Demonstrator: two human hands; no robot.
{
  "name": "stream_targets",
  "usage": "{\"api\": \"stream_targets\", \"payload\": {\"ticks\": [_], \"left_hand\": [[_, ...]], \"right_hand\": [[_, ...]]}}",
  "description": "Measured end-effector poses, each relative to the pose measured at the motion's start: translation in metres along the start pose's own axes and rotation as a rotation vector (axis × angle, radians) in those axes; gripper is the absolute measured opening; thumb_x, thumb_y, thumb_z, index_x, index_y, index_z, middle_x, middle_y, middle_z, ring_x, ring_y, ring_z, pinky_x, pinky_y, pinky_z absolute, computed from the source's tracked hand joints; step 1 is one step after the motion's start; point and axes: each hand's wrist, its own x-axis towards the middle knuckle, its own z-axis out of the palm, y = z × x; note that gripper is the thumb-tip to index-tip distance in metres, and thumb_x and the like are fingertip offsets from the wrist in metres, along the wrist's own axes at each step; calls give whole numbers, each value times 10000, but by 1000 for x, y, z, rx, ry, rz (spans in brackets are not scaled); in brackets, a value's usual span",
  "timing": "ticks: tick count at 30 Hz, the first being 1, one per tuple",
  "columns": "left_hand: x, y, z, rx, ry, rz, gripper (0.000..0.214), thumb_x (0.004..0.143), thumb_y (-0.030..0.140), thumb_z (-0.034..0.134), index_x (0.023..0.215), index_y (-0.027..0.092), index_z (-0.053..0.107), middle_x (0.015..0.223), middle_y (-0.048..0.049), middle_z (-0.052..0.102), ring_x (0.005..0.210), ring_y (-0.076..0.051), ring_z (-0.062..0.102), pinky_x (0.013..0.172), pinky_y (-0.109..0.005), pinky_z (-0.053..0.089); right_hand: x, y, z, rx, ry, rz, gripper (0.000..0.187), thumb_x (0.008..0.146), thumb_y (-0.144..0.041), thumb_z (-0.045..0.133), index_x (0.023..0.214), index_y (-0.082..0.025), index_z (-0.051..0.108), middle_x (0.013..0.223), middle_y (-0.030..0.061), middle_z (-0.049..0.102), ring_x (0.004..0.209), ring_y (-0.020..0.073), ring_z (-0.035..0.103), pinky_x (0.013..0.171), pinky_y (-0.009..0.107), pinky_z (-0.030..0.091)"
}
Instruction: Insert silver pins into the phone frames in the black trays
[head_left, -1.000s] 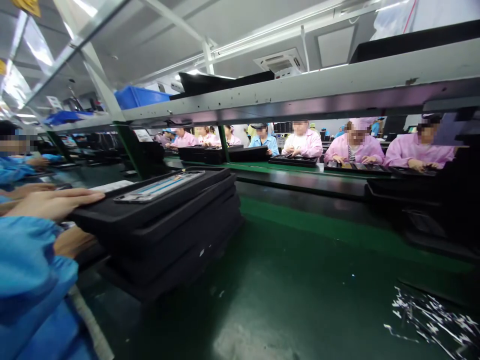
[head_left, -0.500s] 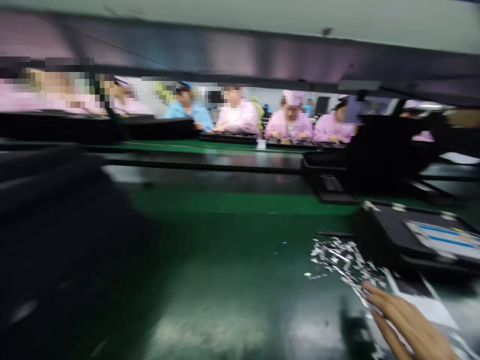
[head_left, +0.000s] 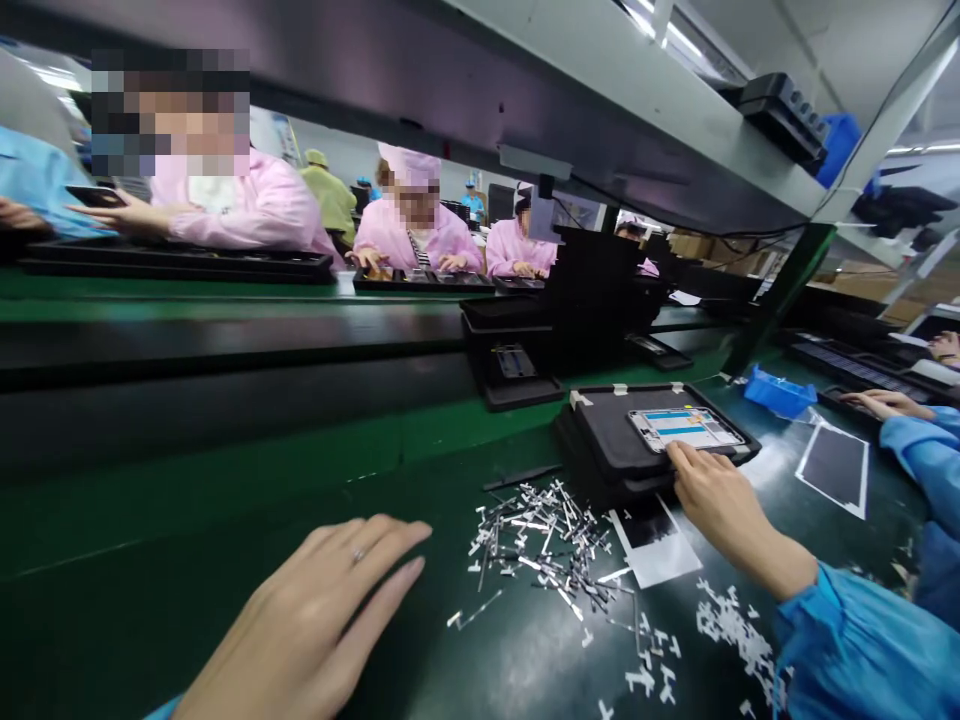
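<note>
Left hand (head_left: pixel 315 620) flat on green worktop (head_left: pixel 225 500), fingers spread, bracing | right hand (head_left: pixel 720 500) fingertips pinching phone frame (head_left: pixel 686 428) edge, seated in black tray stack (head_left: pixel 652 445) | peeled scraps (head_left: pixel 547 535) between.

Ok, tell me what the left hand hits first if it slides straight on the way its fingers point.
Probably the pile of small silver strips. The left hand lies flat on the green belt, fingers pointing right and slightly away, bare belt between. Depth is hard to judge.
</note>
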Motion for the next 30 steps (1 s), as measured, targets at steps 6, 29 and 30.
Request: {"api": "stream_targets", "payload": {"ticks": [6, 29, 30], "left_hand": [[105, -23, 47, 81, -272, -274, 272, 873, 339, 428, 1048, 152, 520, 928, -52, 595, 793, -153, 583, 720, -337, 498], [158, -100, 58, 447, -315, -742, 309, 844, 352, 486, 1063, 135, 503, 1069, -81, 527, 939, -200, 535, 791, -403, 469], [155, -106, 50, 435, -292, -742, 302, 847, 346, 484, 1057, 130, 503, 1043, -76, 536, 904, -190, 547, 761, -381, 482]], "right_hand": [[-14, -3, 20, 29, 127, 61, 333, 846, -82, 247, 1076, -82, 488, 1063, 115, 572, 834, 209, 571, 721, 317, 440], [-21, 10, 38, 167, 164, 243, 335, 877, -177, 247, 1095, -87, 486, 1093, 126, 550, 891, 243, 571, 733, 358, 484], [-22, 10, 39, 171, 171, 243, 335, 875, -171, 248, 1096, -87, 484, 1093, 127, 550, 894, 242, 571, 732, 356, 485]]}}
